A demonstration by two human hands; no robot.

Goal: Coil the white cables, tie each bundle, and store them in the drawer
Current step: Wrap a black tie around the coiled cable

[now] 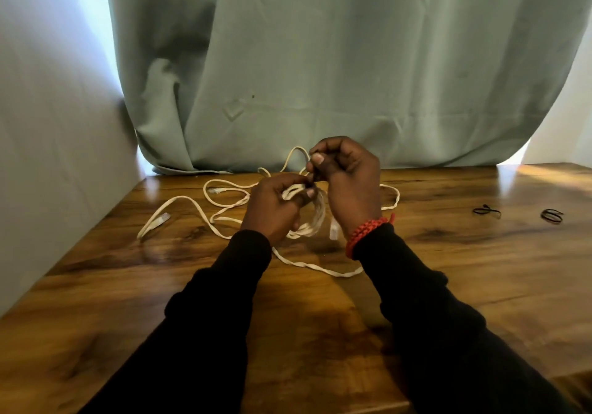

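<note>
Left hand grips coiled white cable bundle just above wooden table; right hand pinches a strand at bundle's top. Loose cable sprawls left & behind. Two black ties far right, w/ curtain behind.

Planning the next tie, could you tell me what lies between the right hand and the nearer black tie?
Head view: only bare wooden table lies between the right hand and the nearer black tie.

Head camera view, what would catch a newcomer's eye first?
Both hands at center: the left hand grips a white cable coil while the right hand pinches a strand above it. Loose white cable sprawls over the wooden table; two black ties lie far right.
</note>
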